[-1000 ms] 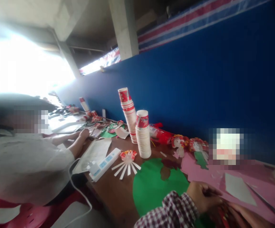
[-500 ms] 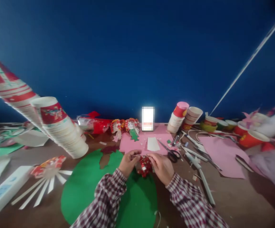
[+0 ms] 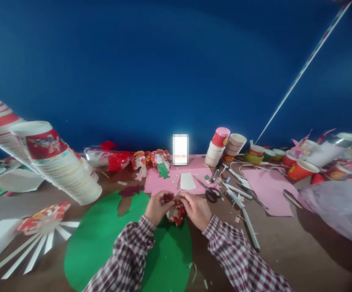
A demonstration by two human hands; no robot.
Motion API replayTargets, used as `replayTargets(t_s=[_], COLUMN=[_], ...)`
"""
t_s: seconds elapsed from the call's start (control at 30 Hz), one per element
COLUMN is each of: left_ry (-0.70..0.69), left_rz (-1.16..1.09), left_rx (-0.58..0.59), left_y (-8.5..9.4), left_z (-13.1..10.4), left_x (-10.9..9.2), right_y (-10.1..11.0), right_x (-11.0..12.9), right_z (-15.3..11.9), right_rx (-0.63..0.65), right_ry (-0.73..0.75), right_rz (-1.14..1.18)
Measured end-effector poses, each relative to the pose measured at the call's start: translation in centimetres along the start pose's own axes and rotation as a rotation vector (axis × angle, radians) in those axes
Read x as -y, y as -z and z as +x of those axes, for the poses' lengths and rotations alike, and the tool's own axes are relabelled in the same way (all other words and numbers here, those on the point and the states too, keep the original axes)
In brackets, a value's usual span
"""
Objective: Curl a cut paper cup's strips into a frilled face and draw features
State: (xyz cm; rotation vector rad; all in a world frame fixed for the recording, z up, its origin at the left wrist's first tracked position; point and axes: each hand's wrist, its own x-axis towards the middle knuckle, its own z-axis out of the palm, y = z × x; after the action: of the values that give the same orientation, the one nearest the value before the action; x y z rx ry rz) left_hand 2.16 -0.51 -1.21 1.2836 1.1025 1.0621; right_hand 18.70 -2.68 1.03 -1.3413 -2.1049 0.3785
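A small red, gold and white paper craft (image 3: 179, 215) hangs between my two hands, over the right part of a round green sheet (image 3: 103, 239). My left hand (image 3: 158, 207) pinches it at its upper left, thumb and fingers pressed together. From the right, my right hand (image 3: 198, 210) has thumb and forefinger closed at its top edge. A pale, thin strip shows between the fingertips; its kind is too blurred to tell. Beyond the hands lie a white paper piece (image 3: 187, 181) and black-handled scissors (image 3: 213, 194) on a pink sheet (image 3: 153, 182).
Leaning stacks of paper cups (image 3: 69, 174) stand at the left, near a cup cut into strips (image 3: 42, 227). More stacked cups (image 3: 215, 150) are at the back. A glue gun (image 3: 245, 221), a second pink sheet (image 3: 269, 190) and a plastic bag (image 3: 340, 207) lie to the right.
The view has swung a little to the right, so everything sits further left. My fingertips have come closer together, and the red craft has turned slightly between them.
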Motion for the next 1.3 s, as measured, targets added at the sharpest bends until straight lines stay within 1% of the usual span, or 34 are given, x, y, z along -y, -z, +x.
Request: replayTargets(t_s=[0.17,0.27,0.43,0.6,0.77,0.97,1.1,1.3], left_ry=[-0.028,-0.021,-0.021,-0.017,-0.025,-0.011,-0.022,-0.040], left_rz=[0.071,0.064,0.041,0.017,0.007,-0.004,0.045,0.068], left_rx=[-0.053,-0.037,-0.017,-0.034,-0.042,-0.029,-0.004,-0.071], left_y=[-0.1,-0.4,-0.6,-0.5,-0.3,-0.3,-0.3,-0.1], left_z=[-0.3,-0.5,-0.5,-0.2,0.0,-0.1,-0.1,-0.1], left_x=[-0.5,-0.7,-0.7,-0.1,0.5,0.3,0.1,0.1], right_y=[0.7,0.9,0.5,0.4,0.4,0.4,0.6,1.1], right_x=[0.5,0.7,0.7,0.7,0.5,0.6,0.8,0.9], right_z=[0.0,0.0,0.0,0.0,0.0,0.0,0.0,0.1], right_rx=[0.015,0.027,0.004,-0.015,-0.001,0.002,0.013,-0.048], right_ry=[-0.004,0.006,0.011,-0.002,-0.018,-0.025,-0.035,-0.060], right_rz=[0.047,0.075,0.071,0.077,0.080,0.112,0.146,0.084])
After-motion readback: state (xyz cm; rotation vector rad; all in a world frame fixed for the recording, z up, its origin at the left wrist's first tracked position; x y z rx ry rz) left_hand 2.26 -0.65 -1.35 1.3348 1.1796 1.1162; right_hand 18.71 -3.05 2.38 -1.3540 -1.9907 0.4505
